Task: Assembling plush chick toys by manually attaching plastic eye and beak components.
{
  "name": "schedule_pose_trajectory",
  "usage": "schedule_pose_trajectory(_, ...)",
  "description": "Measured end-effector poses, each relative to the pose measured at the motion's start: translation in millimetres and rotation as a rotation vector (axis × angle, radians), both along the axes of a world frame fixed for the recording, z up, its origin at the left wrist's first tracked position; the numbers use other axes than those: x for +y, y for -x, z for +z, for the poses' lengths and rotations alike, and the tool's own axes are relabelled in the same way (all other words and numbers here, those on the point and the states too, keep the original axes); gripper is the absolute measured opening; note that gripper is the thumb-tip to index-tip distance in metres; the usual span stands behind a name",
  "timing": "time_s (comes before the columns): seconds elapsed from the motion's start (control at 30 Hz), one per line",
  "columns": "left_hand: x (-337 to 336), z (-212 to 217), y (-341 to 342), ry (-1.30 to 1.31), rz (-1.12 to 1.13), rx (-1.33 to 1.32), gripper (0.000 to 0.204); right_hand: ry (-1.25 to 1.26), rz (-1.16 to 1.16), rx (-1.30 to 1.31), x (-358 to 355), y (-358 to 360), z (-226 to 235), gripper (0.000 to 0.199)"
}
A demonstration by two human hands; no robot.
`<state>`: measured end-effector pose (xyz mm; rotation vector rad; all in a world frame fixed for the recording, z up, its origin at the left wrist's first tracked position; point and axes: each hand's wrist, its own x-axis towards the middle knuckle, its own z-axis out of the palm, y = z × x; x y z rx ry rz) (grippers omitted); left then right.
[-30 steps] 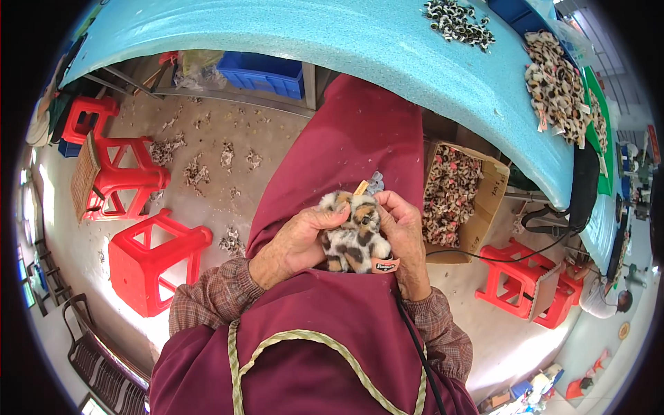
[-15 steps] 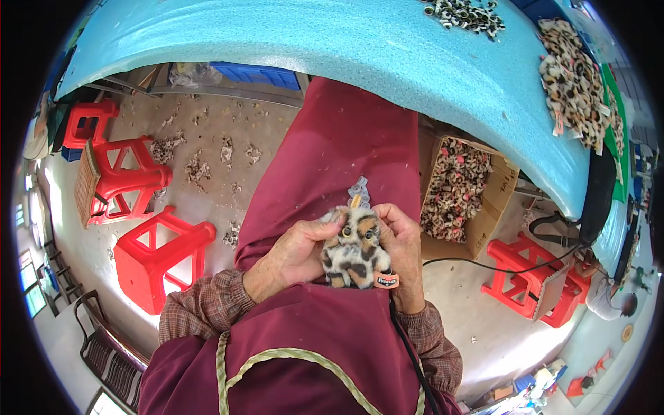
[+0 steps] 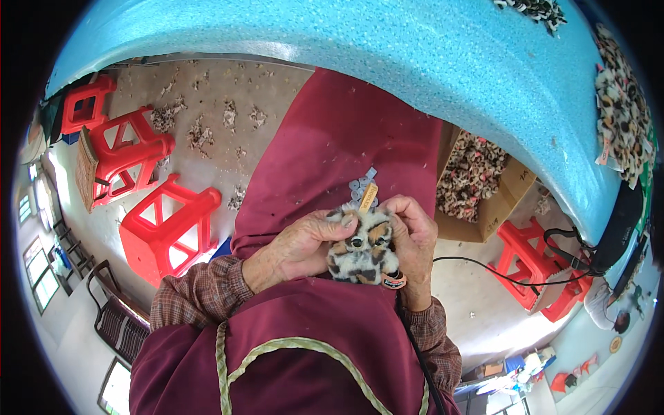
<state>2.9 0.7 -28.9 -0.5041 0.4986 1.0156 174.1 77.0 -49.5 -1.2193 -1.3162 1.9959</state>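
Note:
Just above my lap, a small spotted plush toy [image 3: 353,264] in white, black and brown is held upright between both hands, its shiny eyes facing up toward me. My left hand [image 3: 294,243] grips it at the left, with the thumb pressed on its upper head. At the other side, my right hand [image 3: 415,235] pinches the head's upper right edge with curled fingers. A tan ribbon tag [image 3: 369,198] and a clear bluish plastic ring piece [image 3: 360,185] stick out from its top. An orange tag [image 3: 394,280] hangs at its lower right, near my right palm.
Ahead lies a blue-covered table [image 3: 311,34] with small dark pieces [image 3: 536,12] and a heap of plush pieces [image 3: 622,111]. A cardboard box [image 3: 508,197] of fluffy pieces stands right. Red stools [image 3: 166,228] are on both sides; scraps [image 3: 200,135] litter the floor.
My view has shifted, so the table fills more of the picture. The toy sits slightly lower and to the right in both hands, and the tan ribbon tag now shows more fully.

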Motion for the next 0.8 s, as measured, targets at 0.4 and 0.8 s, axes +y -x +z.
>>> schedule_pose_trajectory(0.4,-10.4,3.4,17.2,-0.101,-0.029,0.191,0.038,0.057,0.071,0.113,-0.5,0.6,-2.4,0.009)
schedule_pose_trajectory(0.8,10.5,9.1,21.1,-0.035,-0.259,0.204,0.033,0.275,0.207,0.130,18.3,12.3,17.8,0.018)
